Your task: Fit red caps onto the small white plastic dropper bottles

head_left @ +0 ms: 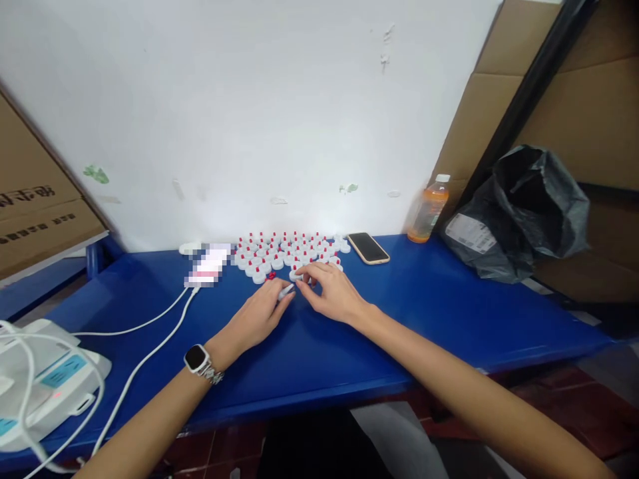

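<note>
Several round white caps (277, 263) with red tips stand close together on the blue table (319, 359), near the wall. In front of them, my left hand (262, 306) is closed, with a small white piece (286, 291) between thumb and fingers. It looks like a white cap seen edge-on. My right hand (329, 289) is beside it, thumb and fingers curled around a white cap with a red tip (293, 274) at the front of the group. The fingers partly cover this cap. A small red piece (271, 275) lies just beyond my left hand.
A phone (368, 248) lies right of the caps; a device on a white cable (164, 346) lies left. A bottle of orange drink (428, 209) and a black plastic bag (499, 213) stand at right. A white power strip (54, 379) occupies the left front.
</note>
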Demonstrator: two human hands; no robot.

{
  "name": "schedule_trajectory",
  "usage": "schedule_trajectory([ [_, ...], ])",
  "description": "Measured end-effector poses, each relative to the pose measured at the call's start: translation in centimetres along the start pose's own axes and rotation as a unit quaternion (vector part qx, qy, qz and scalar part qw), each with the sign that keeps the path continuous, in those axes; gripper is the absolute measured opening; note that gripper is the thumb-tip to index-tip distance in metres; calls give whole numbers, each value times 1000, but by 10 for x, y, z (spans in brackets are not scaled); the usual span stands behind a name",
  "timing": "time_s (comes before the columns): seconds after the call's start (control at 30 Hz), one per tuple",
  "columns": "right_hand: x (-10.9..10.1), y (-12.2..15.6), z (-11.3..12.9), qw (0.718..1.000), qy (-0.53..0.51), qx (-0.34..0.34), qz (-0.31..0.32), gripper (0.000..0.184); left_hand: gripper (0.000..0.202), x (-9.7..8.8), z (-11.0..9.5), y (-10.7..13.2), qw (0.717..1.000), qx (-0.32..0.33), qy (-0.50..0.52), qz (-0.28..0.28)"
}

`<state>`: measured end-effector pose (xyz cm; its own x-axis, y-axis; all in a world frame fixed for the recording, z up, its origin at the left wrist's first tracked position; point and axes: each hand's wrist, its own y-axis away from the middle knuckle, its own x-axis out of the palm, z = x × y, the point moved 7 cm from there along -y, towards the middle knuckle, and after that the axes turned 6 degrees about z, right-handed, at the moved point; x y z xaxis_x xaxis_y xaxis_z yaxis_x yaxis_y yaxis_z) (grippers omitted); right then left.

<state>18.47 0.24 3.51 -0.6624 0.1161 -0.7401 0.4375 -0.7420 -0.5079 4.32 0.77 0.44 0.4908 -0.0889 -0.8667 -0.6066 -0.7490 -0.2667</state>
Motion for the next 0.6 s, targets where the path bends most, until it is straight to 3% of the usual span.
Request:
schedule_trajectory([
  [0.17,41,-41,9,981,170,-26,94,16,24,-11,41,24,996,-90,-29,-5],
  [0.33,73,-64,12,958,250,-47,133,16,17,-12,48,27,995,-95,-13,-8],
  [0.5,75,-67,8,968,213,-36,129,12,18,-12,45,28,996,-92,-12,-3],
  [0.6,58,-61,3,993,89,0,74,10,19,-10,44,27,996,-93,-1,-2],
])
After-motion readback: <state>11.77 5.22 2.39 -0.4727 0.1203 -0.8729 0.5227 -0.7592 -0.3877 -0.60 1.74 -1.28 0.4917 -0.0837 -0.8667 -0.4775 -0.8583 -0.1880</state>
